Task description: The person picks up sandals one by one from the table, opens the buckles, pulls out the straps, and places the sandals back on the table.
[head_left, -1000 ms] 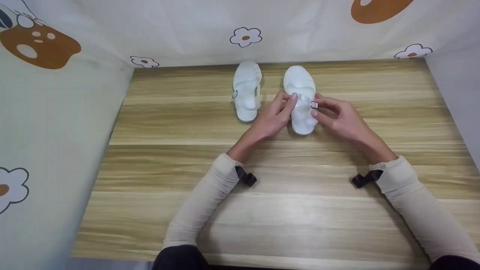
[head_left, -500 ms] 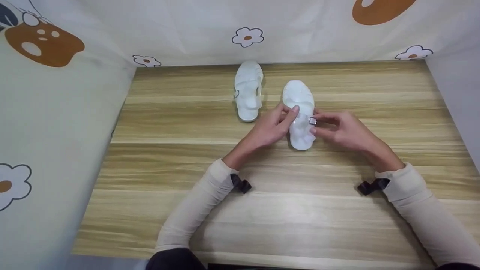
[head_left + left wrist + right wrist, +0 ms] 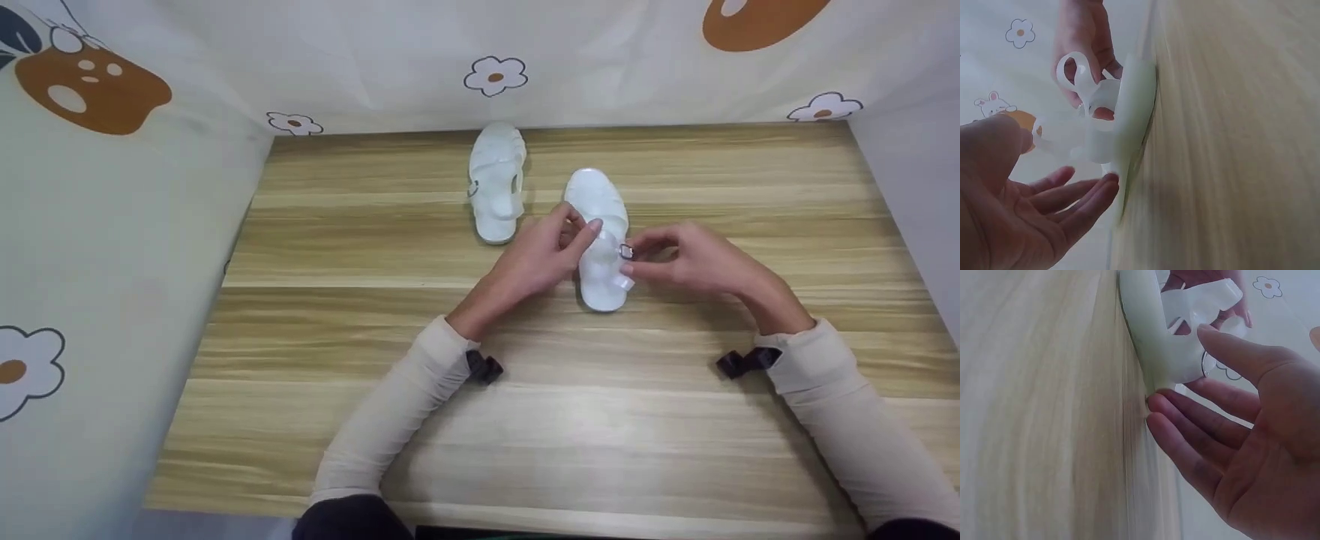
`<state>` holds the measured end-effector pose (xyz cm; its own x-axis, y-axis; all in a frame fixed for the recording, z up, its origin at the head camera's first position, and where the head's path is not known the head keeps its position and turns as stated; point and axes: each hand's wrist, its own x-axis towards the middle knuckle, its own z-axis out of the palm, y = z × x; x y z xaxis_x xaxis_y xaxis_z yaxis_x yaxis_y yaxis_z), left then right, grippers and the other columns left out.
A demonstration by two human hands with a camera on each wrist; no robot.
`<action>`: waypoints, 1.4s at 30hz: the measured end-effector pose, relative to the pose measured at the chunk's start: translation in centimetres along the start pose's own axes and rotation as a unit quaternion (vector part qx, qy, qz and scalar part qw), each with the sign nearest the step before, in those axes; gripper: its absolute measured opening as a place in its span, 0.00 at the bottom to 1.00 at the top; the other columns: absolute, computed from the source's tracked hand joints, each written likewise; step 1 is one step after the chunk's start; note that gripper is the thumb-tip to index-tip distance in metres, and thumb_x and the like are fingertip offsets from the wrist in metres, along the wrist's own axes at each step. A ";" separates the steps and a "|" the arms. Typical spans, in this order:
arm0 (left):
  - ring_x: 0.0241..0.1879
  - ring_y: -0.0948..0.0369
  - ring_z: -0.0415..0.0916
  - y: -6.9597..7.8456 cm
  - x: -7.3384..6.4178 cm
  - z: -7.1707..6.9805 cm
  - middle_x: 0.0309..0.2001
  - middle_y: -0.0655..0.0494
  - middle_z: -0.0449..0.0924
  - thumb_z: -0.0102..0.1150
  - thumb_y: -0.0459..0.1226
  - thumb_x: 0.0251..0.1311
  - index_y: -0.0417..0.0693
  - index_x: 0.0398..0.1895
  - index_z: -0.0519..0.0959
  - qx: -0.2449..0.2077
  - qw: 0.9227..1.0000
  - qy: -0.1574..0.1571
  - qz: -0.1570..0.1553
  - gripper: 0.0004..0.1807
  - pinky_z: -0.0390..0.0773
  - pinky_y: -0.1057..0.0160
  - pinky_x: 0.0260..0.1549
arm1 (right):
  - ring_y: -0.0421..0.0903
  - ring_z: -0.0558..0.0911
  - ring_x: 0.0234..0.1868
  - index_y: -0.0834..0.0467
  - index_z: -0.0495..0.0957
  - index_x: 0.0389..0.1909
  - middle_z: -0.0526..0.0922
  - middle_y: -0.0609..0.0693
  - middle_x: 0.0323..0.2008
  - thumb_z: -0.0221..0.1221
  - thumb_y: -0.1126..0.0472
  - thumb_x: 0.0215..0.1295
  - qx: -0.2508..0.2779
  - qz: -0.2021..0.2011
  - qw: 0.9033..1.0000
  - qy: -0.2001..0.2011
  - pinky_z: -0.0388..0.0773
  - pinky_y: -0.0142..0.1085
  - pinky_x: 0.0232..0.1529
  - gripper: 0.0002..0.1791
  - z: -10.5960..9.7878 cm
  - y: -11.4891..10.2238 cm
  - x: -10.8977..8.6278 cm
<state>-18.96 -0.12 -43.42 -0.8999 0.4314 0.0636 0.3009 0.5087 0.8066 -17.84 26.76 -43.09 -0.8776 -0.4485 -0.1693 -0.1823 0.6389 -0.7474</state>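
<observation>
A white sandal lies with its toe away from me, between both hands in the head view. My left hand holds its left side, with the thumb at the upper straps and the other fingertips right by the sole in the left wrist view. On the opposite side, my right hand pinches the strap beside the small metal buckle. The right wrist view shows the right thumb on the white strap and the index finger under the buckle. A short strap end sticks out near the heel.
A matching white sandal stands to the left, near the back edge of the wood-grain table. A patterned curtain hangs close behind the table and along its left side.
The sandal between my hands has come toward me, away from the back edge, and both hands have moved with it. The strap end near the heel now sticks out more. The other sandal stays put.
</observation>
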 end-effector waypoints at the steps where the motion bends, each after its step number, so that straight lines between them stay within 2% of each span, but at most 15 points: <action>1: 0.45 0.63 0.88 0.1 0.2 0.0 0.49 0.52 0.92 0.57 0.57 0.80 0.48 0.54 0.79 0.010 1.000 0.009 0.011 0.22 0.83 0.67 0.45 | 0.45 0.89 0.48 0.52 0.89 0.52 0.93 0.50 0.47 0.74 0.46 0.69 0.001 0.000 1.000 -0.002 0.84 0.27 0.47 0.18 0.0 0.1 0.1; 2: 0.49 0.62 0.89 0.2 0.4 0.1 0.54 0.52 0.91 0.59 0.56 0.79 0.48 0.56 0.80 0.022 0.999 0.015 0.025 0.22 0.84 0.66 0.48 | 0.46 0.89 0.47 0.53 0.89 0.50 0.92 0.50 0.45 0.75 0.46 0.68 0.001 -0.002 1.000 -0.003 0.84 0.28 0.47 0.17 -0.1 0.2 0.2; 4: 0.52 0.59 0.87 0.5 1.0 0.1 0.56 0.52 0.90 0.64 0.54 0.77 0.47 0.59 0.82 0.041 0.997 0.008 0.059 0.22 0.84 0.62 0.52 | 0.46 0.88 0.45 0.53 0.88 0.45 0.91 0.49 0.42 0.76 0.46 0.67 0.001 -0.005 1.000 -0.001 0.83 0.28 0.44 0.16 -0.2 0.4 0.5; 7: 0.54 0.62 0.84 0.8 1.8 0.2 0.57 0.57 0.90 0.71 0.49 0.72 0.50 0.59 0.86 0.054 0.994 -0.038 0.090 0.19 0.83 0.60 0.56 | 0.45 0.86 0.42 0.54 0.86 0.41 0.89 0.49 0.39 0.76 0.47 0.67 0.002 -0.018 1.000 -0.010 0.81 0.28 0.42 0.15 -0.3 1.1 0.8; 10: 0.53 0.66 0.82 0.9 2.4 0.4 0.54 0.62 0.92 0.75 0.45 0.69 0.55 0.56 0.90 0.058 0.990 -0.091 0.088 0.15 0.82 0.63 0.57 | 0.45 0.85 0.44 0.54 0.86 0.43 0.89 0.50 0.41 0.73 0.49 0.71 0.024 -0.039 0.998 -0.041 0.81 0.29 0.45 0.13 -0.5 2.1 1.2; 13: 0.48 0.65 0.81 0.5 2.5 0.7 0.51 0.62 0.92 0.76 0.43 0.67 0.57 0.54 0.92 0.051 0.990 -0.112 0.067 0.13 0.80 0.66 0.50 | 0.45 0.85 0.50 0.56 0.86 0.49 0.89 0.53 0.47 0.67 0.55 0.77 0.066 -0.057 0.993 -0.075 0.80 0.29 0.52 0.09 -1.0 3.4 1.4; 17: 0.43 0.63 0.78 -0.1 2.3 1.0 0.49 0.61 0.90 0.77 0.40 0.66 0.55 0.52 0.91 0.021 0.993 -0.104 0.042 0.12 0.75 0.68 0.43 | 0.45 0.85 0.54 0.59 0.86 0.53 0.88 0.57 0.52 0.63 0.60 0.79 0.113 -0.061 0.987 -0.094 0.79 0.29 0.57 0.09 -1.4 4.8 1.5; 24: 0.38 0.66 0.75 -0.7 2.0 1.5 0.44 0.61 0.91 0.77 0.43 0.67 0.52 0.48 0.92 0.004 0.994 -0.077 0.073 0.11 0.73 0.70 0.41 | 0.43 0.85 0.53 0.60 0.85 0.51 0.88 0.58 0.51 0.65 0.59 0.79 0.099 -0.072 0.989 -0.085 0.79 0.27 0.58 0.09 -1.1 5.0 1.7; 33: 0.38 0.69 0.75 -0.5 2.1 1.7 0.46 0.63 0.93 0.75 0.43 0.68 0.55 0.50 0.93 0.033 0.993 -0.075 0.080 0.11 0.74 0.71 0.40 | 0.43 0.84 0.49 0.60 0.86 0.50 0.88 0.58 0.48 0.63 0.58 0.80 0.114 -0.068 0.989 -0.072 0.80 0.29 0.52 0.10 -1.0 4.9 1.7; 39: 0.37 0.69 0.74 -0.5 2.2 1.7 0.46 0.64 0.93 0.75 0.46 0.68 0.56 0.50 0.93 0.044 0.994 -0.068 0.077 0.11 0.73 0.70 0.39 | 0.44 0.85 0.49 0.60 0.86 0.49 0.89 0.56 0.47 0.64 0.57 0.80 0.118 -0.060 0.989 -0.064 0.79 0.30 0.53 0.10 -0.9 4.9 1.7; 42: 0.37 0.69 0.74 -0.5 2.2 1.8 0.46 0.64 0.93 0.74 0.46 0.69 0.57 0.50 0.93 0.063 0.992 -0.064 0.088 0.11 0.73 0.69 0.39 | 0.44 0.85 0.49 0.60 0.87 0.50 0.89 0.56 0.48 0.64 0.56 0.79 0.125 -0.054 0.989 -0.060 0.80 0.30 0.53 0.11 -0.8 4.9 1.7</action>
<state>-20.48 1.90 -44.76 -0.7847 0.6091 0.1154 0.4946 0.5029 0.7088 -20.56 29.58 -46.55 -0.7980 -0.5853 -0.1435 -0.1432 0.4155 -0.8982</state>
